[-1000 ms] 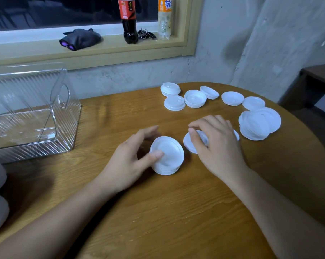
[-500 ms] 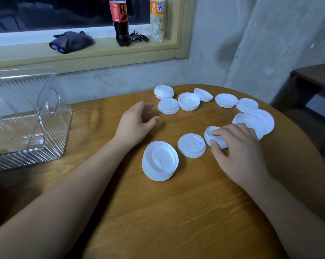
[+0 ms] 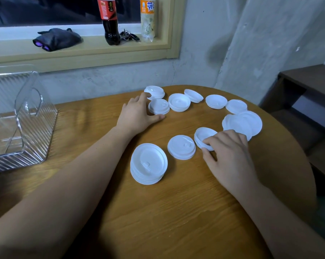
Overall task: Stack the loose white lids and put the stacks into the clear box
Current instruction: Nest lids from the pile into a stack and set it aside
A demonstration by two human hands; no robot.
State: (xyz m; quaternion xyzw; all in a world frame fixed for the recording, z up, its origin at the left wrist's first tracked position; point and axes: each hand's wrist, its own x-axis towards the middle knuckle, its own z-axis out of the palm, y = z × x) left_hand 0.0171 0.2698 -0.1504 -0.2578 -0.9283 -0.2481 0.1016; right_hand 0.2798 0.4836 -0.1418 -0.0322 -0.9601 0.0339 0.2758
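Reaching to the far edge of the wooden tabletop, your left hand lies spread, a flat white plastic lid just right of it. Your right hand pinches a tilted white lid, right of the low stack of white lids; the ribbed clear box sits at the left edge.

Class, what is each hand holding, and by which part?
The right hand pinches the tilted lid by its near rim. The left hand spans a far lid; grip unclear.

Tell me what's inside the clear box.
Through the ribbed walls of the clear box only a clear handled insert shows, nothing white. Its left part is cut off by the frame, so unseen.
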